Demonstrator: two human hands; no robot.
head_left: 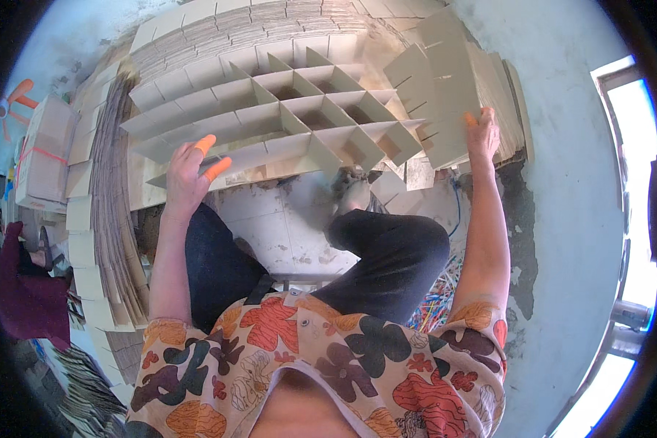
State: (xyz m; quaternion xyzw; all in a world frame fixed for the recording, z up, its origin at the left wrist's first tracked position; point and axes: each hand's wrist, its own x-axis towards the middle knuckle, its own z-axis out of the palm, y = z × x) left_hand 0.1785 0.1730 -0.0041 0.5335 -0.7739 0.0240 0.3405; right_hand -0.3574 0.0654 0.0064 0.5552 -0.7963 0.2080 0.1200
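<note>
A grid of slotted grey-beige cardboard divider strips [314, 120] stands half interlocked in front of me, its crossed cells toward the right. My left hand [190, 171] is at the near left of this grid, beside the front long strip [259, 153]. Orange finger covers sit on its thumb and a finger, which are spread apart with nothing visible between them. To the right, my right hand [482, 137] rests on a leaning stack of slotted cardboard strips [445, 87]. Its bent fingers, one with an orange cover, close at the edge of the front strip.
Long rows of stacked cardboard strips [255, 33] lie at the back, and more stacks [113, 212] run down the left. A taped carton [47, 153] and an orange fan [18, 102] are at far left. Colourful scraps [438, 296] lie by my right knee, near the wall [569, 182].
</note>
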